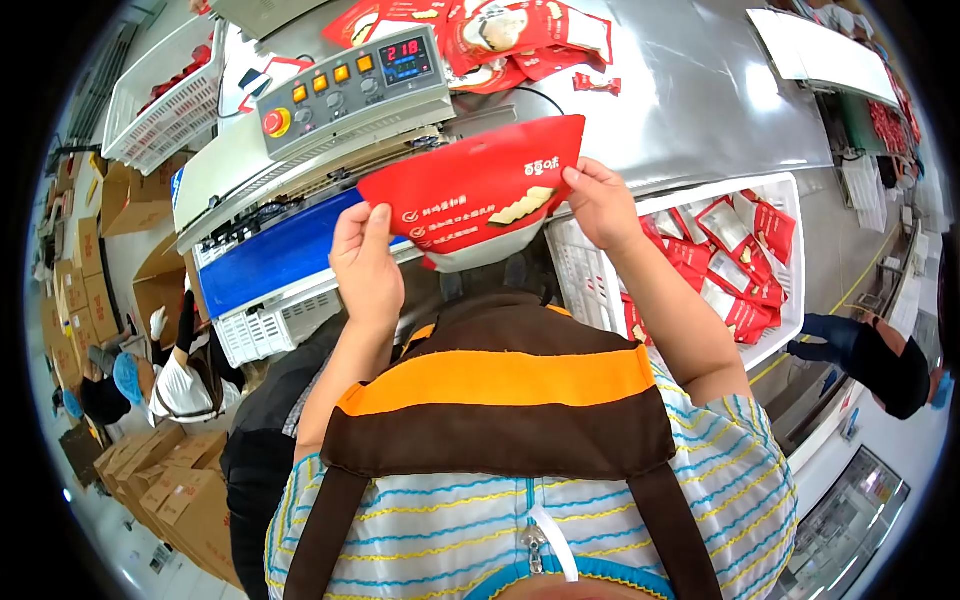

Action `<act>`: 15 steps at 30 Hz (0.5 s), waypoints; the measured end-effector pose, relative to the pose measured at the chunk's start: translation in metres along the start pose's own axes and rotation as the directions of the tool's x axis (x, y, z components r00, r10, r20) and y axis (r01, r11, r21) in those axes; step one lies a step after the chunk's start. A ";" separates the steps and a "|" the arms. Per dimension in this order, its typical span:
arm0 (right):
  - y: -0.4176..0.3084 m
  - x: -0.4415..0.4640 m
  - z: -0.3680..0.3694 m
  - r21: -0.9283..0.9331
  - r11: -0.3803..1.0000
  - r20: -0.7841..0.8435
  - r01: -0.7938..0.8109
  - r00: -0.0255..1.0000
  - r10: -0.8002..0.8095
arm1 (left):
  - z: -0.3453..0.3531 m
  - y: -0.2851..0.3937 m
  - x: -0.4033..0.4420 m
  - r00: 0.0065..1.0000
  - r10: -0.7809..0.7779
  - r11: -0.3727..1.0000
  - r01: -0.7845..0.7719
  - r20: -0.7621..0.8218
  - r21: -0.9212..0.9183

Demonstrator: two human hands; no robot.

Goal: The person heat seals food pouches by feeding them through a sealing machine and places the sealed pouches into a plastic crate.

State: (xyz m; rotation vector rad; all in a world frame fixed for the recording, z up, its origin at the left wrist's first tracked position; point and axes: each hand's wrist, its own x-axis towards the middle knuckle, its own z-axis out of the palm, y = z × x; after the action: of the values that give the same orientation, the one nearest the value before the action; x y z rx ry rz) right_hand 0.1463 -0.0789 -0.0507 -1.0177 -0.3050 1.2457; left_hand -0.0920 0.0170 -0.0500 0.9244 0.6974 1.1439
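A red snack pouch with white print is stretched between my two hands, in front of the sealing machine. My left hand pinches its lower left corner, thumb on the front. The right side is pinched by my right hand, near the upper corner. Behind the pouch stands the sealing machine with a lit display reading 218, yellow buttons and a red knob. Its blue belt runs below and left of the pouch; the pouch hides part of the machine's right end.
A white crate of red packets is at my right. On the metal table lie red pouches and a small packet. Another white crate is upper left. Cardboard boxes and other people are at both sides.
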 end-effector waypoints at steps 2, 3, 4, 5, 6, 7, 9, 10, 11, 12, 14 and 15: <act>0.016 0.013 -0.014 -0.063 0.998 -0.054 0.007 0.999 -0.011 | -0.005 -0.021 0.007 0.973 -0.199 0.979 0.193 -0.115 -0.062; 0.029 0.018 -0.024 -0.086 0.996 -0.107 -0.007 0.994 -0.002 | -0.013 -0.040 0.013 0.952 -0.272 0.961 0.263 -0.142 -0.081; 0.042 0.025 -0.036 -0.113 0.993 -0.157 -0.017 0.988 -0.001 | -0.022 -0.063 0.020 0.926 -0.341 0.939 0.327 -0.165 -0.106; 0.053 0.032 -0.046 -0.141 0.990 -0.209 -0.028 0.978 -0.002 | -0.020 -0.078 0.028 0.900 -0.391 0.919 0.373 -0.192 -0.125; 0.061 0.037 -0.052 -0.103 0.994 -0.282 -0.042 0.959 0.011 | -0.016 -0.093 0.034 0.869 -0.444 0.895 0.421 -0.218 -0.148; 0.069 0.043 -0.057 -0.065 0.996 -0.354 -0.055 0.935 0.029 | -0.014 -0.105 0.039 0.861 -0.469 0.882 0.446 -0.198 -0.150; 0.089 0.058 -0.076 -0.028 0.998 -0.416 -0.054 0.909 0.038 | -0.023 -0.130 0.048 0.833 -0.539 0.839 0.519 -0.126 -0.163; 0.089 0.062 -0.079 -0.037 0.998 -0.416 -0.052 0.909 0.032 | -0.024 -0.136 0.052 0.812 -0.574 0.815 0.554 -0.105 -0.168; 0.090 0.065 -0.081 -0.045 0.998 -0.417 -0.050 0.909 0.027 | -0.026 -0.143 0.054 0.803 -0.586 0.808 0.570 -0.108 -0.152; 0.091 0.067 -0.083 -0.051 0.998 -0.418 -0.047 0.908 0.021 | -0.026 -0.149 0.056 0.793 -0.600 0.799 0.586 -0.109 -0.135; 0.091 0.071 -0.084 -0.017 0.999 -0.446 -0.038 0.895 0.026 | -0.027 -0.162 0.059 0.777 -0.620 0.784 0.609 -0.110 -0.121; 0.093 0.075 -0.083 -0.021 0.999 -0.479 -0.027 0.878 0.013 | -0.029 -0.168 0.061 0.772 -0.627 0.779 0.614 -0.108 -0.127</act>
State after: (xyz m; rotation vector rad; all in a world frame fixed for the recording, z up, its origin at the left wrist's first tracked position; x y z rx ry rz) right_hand 0.1704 -0.0548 -0.1919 -1.3173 0.0771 0.9669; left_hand -0.0244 0.0591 -0.2128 0.4693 0.9776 0.6344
